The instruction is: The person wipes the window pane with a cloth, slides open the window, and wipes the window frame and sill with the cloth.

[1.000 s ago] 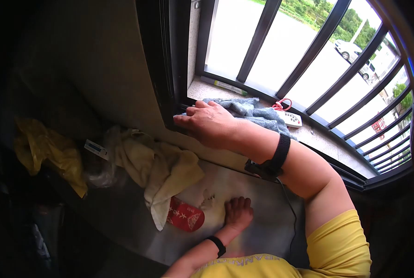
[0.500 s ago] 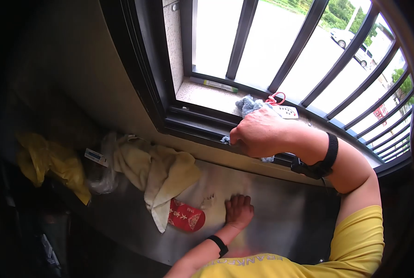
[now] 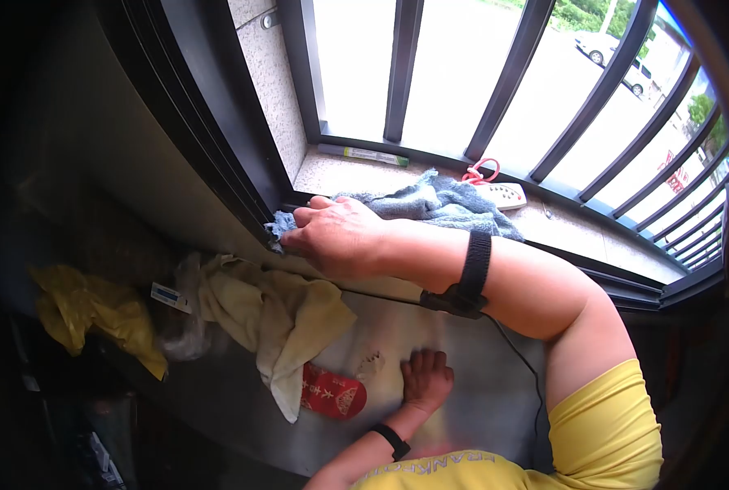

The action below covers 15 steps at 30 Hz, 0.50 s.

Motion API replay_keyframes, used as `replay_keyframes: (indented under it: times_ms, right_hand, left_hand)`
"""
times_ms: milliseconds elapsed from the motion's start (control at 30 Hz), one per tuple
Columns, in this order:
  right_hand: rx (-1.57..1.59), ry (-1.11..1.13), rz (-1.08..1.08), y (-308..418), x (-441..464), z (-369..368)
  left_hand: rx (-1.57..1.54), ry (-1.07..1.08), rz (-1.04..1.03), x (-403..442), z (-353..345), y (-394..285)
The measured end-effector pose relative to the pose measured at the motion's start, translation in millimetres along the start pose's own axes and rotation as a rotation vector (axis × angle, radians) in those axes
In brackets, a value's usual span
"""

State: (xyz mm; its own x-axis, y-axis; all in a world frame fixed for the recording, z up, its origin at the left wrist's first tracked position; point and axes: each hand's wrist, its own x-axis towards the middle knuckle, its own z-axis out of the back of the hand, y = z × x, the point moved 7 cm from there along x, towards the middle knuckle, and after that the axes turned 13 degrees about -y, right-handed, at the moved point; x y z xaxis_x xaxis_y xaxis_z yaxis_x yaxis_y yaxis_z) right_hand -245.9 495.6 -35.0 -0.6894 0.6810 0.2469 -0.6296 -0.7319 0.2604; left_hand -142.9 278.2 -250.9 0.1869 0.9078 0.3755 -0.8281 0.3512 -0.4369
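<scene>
Checking the head view, clock taken from the right hand (image 3: pixel 336 235): it's closed on the blue-grey cloth (image 3: pixel 434 200), a scrap poking past the fingertips at 9, the bulk trailing toward 2–3 along the sill (image 3: pixel 564 227). Change: half a second ago it was farther toward 3; now it's back at the corner of the window frame (image 3: pixel 217 106), much as a second ago. Reads as a back-and-forth stroke along the frame, my judgement. Left hand (image 3: pixel 428 381) at 5 stays put, palm down, fingers loosely spread on the metal counter (image 3: pixel 483 400); can't see under the palm. Materials: cloth is fuzzy, limp, crumpled; sill is speckled, stone-like; frame and bars (image 3: pixel 403 69) dark, smooth, straight-edged. White remote-like piece (image 3: pixel 503 195) between 2 and 3, hard, dotted, by a looped red cord (image 3: pixel 480 170). Beige cloth (image 3: pixel 258 298) at 7–8, soft, thick folds, overlapping a red printed packet (image 3: pixel 332 392) at 6, rounded end. Yellow bag (image 3: pixel 103 314) at 8, thin, crinkled, film-like. Counter is dull with smeary reflections.
</scene>
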Motion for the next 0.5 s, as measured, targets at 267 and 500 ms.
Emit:
replay_keyframes:
  times_ms: [267,500]
  right_hand:
    - [-0.063,0.306,-0.085,-18.8,-43.8,21.5]
    - [0.179,0.044,-0.465,-60.1,-58.6,93.3]
  left_hand:
    - [-0.032,-0.024,-0.024,4.4,8.1,-0.2]
    - [0.007,-0.046,-0.023,2.2,4.9,-2.6]
